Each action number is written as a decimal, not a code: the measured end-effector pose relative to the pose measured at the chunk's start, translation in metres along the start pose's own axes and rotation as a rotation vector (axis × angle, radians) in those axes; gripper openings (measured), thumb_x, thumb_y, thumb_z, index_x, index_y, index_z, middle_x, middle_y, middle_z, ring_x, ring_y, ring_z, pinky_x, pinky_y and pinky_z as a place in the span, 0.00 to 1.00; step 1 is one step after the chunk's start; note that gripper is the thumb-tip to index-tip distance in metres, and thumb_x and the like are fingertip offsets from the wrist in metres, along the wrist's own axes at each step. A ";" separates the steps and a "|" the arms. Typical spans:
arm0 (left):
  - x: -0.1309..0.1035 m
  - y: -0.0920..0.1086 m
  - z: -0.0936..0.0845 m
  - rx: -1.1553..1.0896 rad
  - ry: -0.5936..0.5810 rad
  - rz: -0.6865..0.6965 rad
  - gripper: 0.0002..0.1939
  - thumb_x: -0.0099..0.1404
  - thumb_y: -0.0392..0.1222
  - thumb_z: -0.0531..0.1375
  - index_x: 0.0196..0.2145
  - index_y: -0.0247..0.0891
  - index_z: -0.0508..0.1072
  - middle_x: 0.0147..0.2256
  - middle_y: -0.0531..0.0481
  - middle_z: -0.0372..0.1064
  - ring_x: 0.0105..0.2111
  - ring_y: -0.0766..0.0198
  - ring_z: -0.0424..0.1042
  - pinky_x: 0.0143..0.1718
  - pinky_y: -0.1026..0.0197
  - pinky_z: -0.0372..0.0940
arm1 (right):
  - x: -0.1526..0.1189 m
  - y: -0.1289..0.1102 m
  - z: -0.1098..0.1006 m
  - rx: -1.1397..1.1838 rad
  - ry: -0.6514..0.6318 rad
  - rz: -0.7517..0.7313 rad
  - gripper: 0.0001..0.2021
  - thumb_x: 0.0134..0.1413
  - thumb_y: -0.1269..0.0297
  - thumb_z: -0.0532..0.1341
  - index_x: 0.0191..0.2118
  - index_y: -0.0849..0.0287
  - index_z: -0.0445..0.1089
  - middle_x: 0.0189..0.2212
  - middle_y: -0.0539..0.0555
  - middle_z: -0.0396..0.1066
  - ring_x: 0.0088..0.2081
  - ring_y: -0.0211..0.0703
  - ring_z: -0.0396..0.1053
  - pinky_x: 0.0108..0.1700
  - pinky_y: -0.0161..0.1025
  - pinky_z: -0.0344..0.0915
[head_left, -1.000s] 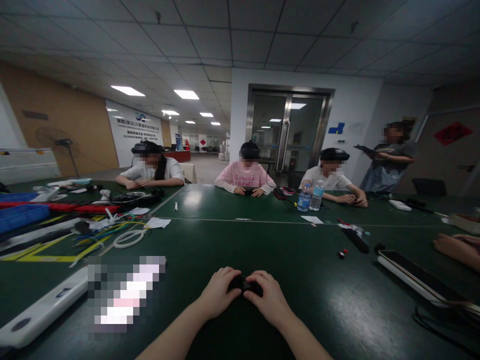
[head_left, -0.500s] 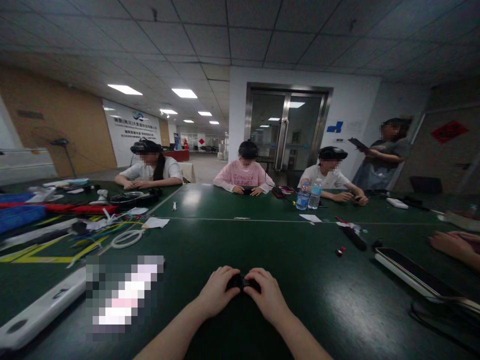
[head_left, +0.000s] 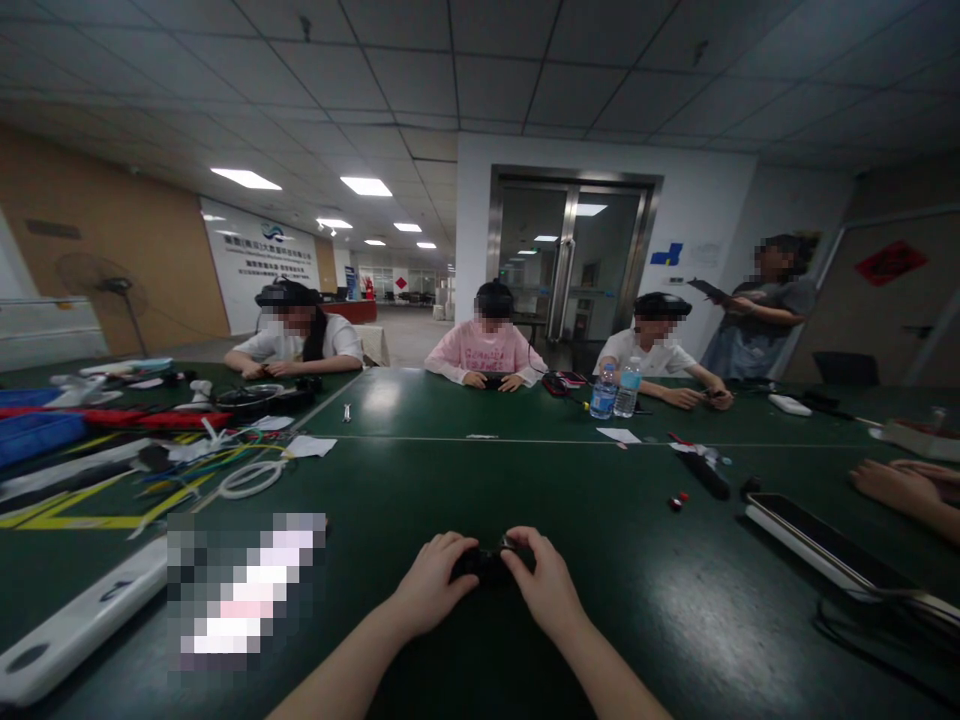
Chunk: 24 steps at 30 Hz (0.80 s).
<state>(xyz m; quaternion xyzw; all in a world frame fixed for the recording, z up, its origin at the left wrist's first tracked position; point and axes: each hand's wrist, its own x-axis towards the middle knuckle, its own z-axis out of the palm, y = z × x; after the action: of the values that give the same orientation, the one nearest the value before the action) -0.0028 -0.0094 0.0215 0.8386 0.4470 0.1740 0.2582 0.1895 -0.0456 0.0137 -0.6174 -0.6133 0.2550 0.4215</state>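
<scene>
So both hands are out over the desk (head_left: pixel 600 520), close to the middle of the near edge, with a small black gadget (head_left: pixel 489 566) between them. Left hand (head_left: pixel 435 582) has its thumb and fingers clamped on the gadget's left end. Right hand (head_left: pixel 546 582) is at the other end, thumb and forefinger curled around a tiny shiny bit (head_left: pixel 508 543). It's too small and dark to tell if they're actually closed on it.

Over toward the near left corner there's a white bar (head_left: pixel 82 620) with a pixelated thing (head_left: pixel 251 590) just beside it. Farther up that side you get a coiled cable (head_left: pixel 253 479), loose paper (head_left: pixel 311 446) and a blue bin (head_left: pixel 41 438) by the left edge.

Toward the right edge there's a phone (head_left: pixel 814 540), a black cable (head_left: pixel 862 640) nearer the corner, and someone else's hands (head_left: pixel 896 488). Two bottles (head_left: pixel 627 388) stand near the far edge, right of the middle. Three people (head_left: pixel 487 350) sit along that edge, and another person (head_left: pixel 765 305) stands behind on the right, holding something flat and dark.
</scene>
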 end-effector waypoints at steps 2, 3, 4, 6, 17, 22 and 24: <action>0.001 -0.002 0.001 0.005 0.008 0.006 0.22 0.59 0.45 0.56 0.52 0.43 0.64 0.50 0.50 0.63 0.50 0.58 0.60 0.52 0.57 0.55 | 0.001 0.001 -0.001 0.030 0.041 -0.006 0.12 0.50 0.59 0.56 0.41 0.52 0.68 0.40 0.51 0.70 0.45 0.47 0.67 0.46 0.44 0.63; 0.001 -0.004 0.002 0.010 0.011 0.007 0.22 0.59 0.45 0.56 0.52 0.43 0.64 0.50 0.50 0.63 0.51 0.58 0.60 0.53 0.57 0.55 | 0.001 0.002 -0.002 0.041 0.064 -0.005 0.12 0.50 0.59 0.56 0.42 0.52 0.68 0.40 0.52 0.70 0.45 0.48 0.67 0.46 0.45 0.63; 0.001 -0.004 0.003 0.012 0.014 0.007 0.22 0.59 0.45 0.56 0.52 0.43 0.64 0.50 0.50 0.63 0.51 0.58 0.60 0.53 0.57 0.55 | 0.001 0.002 -0.003 0.050 0.085 -0.004 0.13 0.50 0.59 0.56 0.42 0.52 0.68 0.40 0.52 0.70 0.45 0.48 0.67 0.47 0.45 0.63; 0.001 -0.005 0.003 0.006 0.016 0.001 0.22 0.59 0.45 0.56 0.52 0.44 0.64 0.50 0.51 0.63 0.51 0.58 0.60 0.53 0.57 0.55 | 0.002 0.003 -0.005 0.064 0.118 -0.004 0.14 0.50 0.58 0.56 0.44 0.53 0.67 0.41 0.53 0.70 0.45 0.48 0.67 0.47 0.45 0.63; 0.001 -0.003 0.001 0.001 0.002 -0.008 0.23 0.59 0.46 0.56 0.53 0.44 0.63 0.51 0.50 0.62 0.51 0.57 0.59 0.53 0.56 0.54 | 0.006 0.013 -0.005 0.102 0.280 -0.105 0.15 0.49 0.57 0.58 0.43 0.55 0.68 0.40 0.54 0.71 0.43 0.48 0.68 0.46 0.45 0.65; 0.001 -0.005 0.001 -0.015 -0.005 -0.020 0.23 0.59 0.46 0.56 0.53 0.45 0.63 0.51 0.51 0.62 0.51 0.58 0.60 0.53 0.56 0.55 | 0.007 0.017 -0.005 0.094 0.329 -0.129 0.15 0.51 0.56 0.57 0.44 0.56 0.66 0.40 0.54 0.70 0.43 0.47 0.67 0.48 0.46 0.63; 0.000 -0.005 0.001 -0.016 -0.005 -0.015 0.23 0.59 0.46 0.56 0.53 0.45 0.63 0.51 0.51 0.62 0.52 0.58 0.59 0.53 0.56 0.55 | 0.007 0.018 -0.006 0.096 0.348 -0.134 0.15 0.51 0.56 0.57 0.44 0.56 0.66 0.40 0.54 0.70 0.43 0.47 0.67 0.48 0.46 0.63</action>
<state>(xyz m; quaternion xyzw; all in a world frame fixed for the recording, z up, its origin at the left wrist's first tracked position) -0.0055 -0.0069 0.0178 0.8335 0.4512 0.1738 0.2673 0.2045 -0.0377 0.0033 -0.5892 -0.5579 0.1446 0.5663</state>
